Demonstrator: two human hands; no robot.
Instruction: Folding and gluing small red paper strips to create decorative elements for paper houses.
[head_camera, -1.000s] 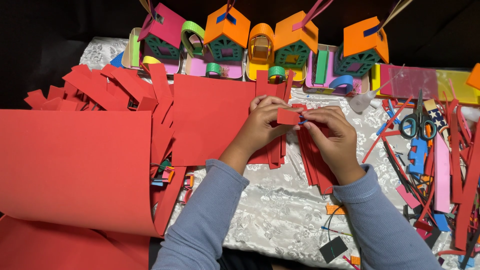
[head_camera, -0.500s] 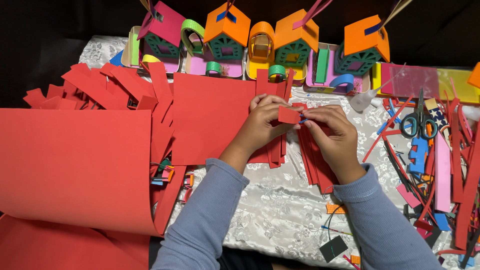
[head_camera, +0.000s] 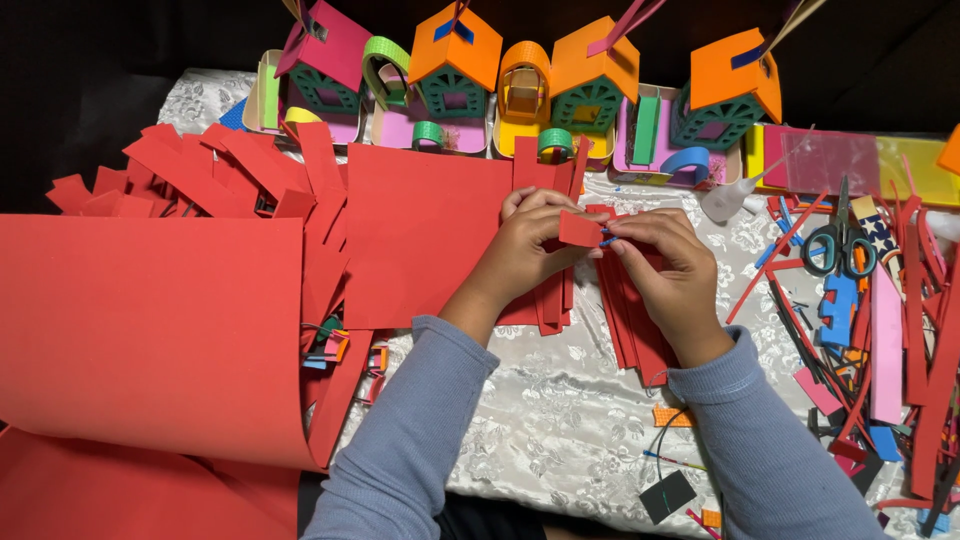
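Both hands meet mid-table over a stack of red strips (head_camera: 630, 320). Left hand (head_camera: 525, 245) pinches a small red piece (head_camera: 580, 229) between thumb and fingers; right hand (head_camera: 665, 260) has its fingertips closed on the piece's right edge, where a blue bit shows. Big red sheet (head_camera: 150, 330) curls at the left edge. Scissors (head_camera: 838, 245) lie near the right edge. Paper houses (head_camera: 590, 75) line the far edge.

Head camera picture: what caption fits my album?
Both hands, left hand and right hand, pinch a small red paper piece.
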